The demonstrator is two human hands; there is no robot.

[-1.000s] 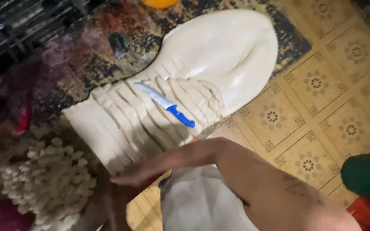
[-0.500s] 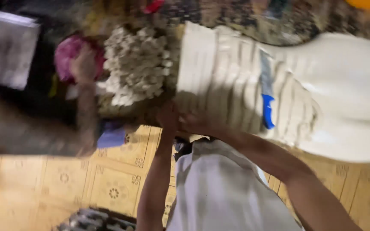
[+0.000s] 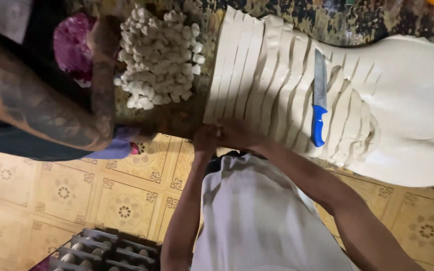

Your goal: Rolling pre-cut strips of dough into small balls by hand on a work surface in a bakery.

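At the bench (image 3: 187, 120) edge, my hands (left (image 3: 206, 138), right (image 3: 234, 133)) pinch a dough strip (image 3: 216, 80); knife (image 3: 319, 103) lies on the dough.

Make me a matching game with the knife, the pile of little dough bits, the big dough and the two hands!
Things:
1. knife
2. pile of small dough pieces
3. big dough slab
4. left hand and right hand

Places or states:
A. heaped on the dark patterned table, left of the slab
B. close together at the near end of the cut strips
C. lying flat on the dough, blue handle nearest the person
D. pale, cut into long strips along one side

Pairs: 1-C, 2-A, 3-D, 4-B
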